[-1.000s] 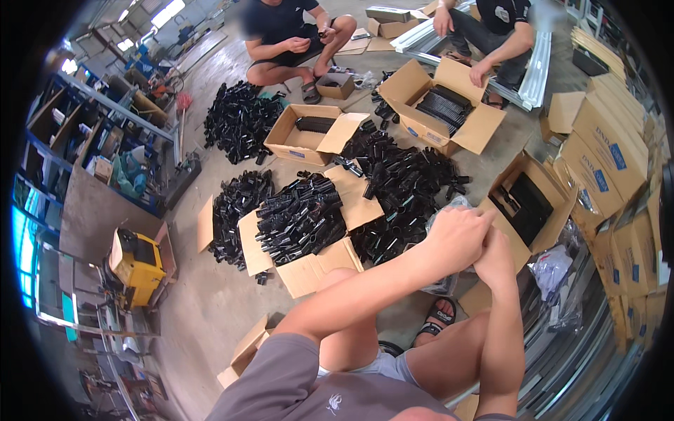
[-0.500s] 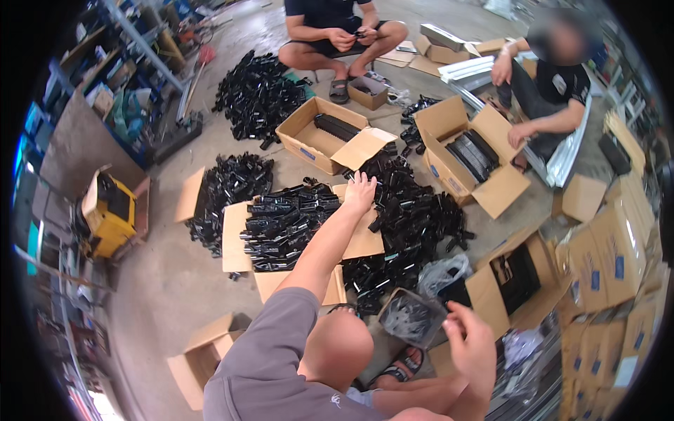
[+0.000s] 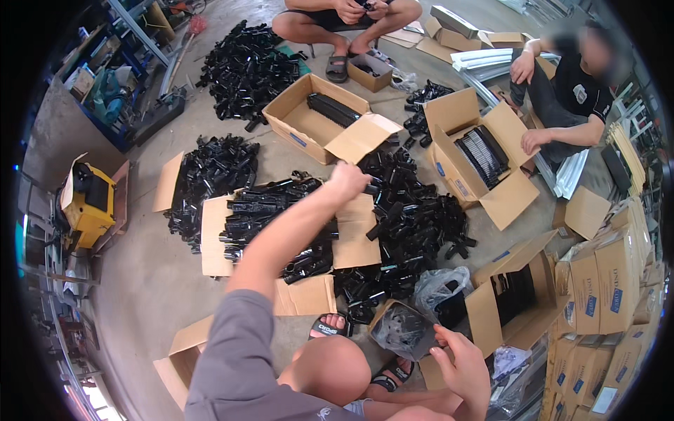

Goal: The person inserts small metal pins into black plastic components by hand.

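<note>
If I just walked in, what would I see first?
Probably the big heaps of shiny black parts across the middle of the floor, with open cardboard boxes among them. Next, maybe the bright yellow machine at the far left, and the person's left hand stretched out near the middle.

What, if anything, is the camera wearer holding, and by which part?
It cannot be told: left fingers are by the black parts, right fingers by the lined box; no hold shows clearly.
</note>
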Available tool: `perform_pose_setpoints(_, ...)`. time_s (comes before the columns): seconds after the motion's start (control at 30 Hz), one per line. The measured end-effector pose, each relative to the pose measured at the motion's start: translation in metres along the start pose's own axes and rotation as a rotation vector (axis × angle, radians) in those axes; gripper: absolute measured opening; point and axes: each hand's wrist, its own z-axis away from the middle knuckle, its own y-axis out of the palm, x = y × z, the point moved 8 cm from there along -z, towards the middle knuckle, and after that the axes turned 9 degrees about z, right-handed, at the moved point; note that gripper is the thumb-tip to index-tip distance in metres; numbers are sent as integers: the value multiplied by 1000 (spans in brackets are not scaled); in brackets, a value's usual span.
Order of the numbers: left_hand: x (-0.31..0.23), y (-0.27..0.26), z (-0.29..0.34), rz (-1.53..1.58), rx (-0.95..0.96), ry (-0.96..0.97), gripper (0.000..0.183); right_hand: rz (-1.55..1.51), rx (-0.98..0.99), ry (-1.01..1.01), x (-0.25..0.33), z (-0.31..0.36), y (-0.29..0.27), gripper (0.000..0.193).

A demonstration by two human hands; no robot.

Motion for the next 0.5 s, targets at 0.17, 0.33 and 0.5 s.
perform_pose_setpoints(0.17,81,-53,36,83,-185,-96,41,-20,2,43,11,2,-7,45)
perform_pose_setpoints(0.33,183,-42,62,442,-332,-642,44,-18,28,31,18,-1,-4,45)
perform_pose_setpoints(0.5,190,18,50,423,14,-821,69,13,-22,35,4,-1,-5,44)
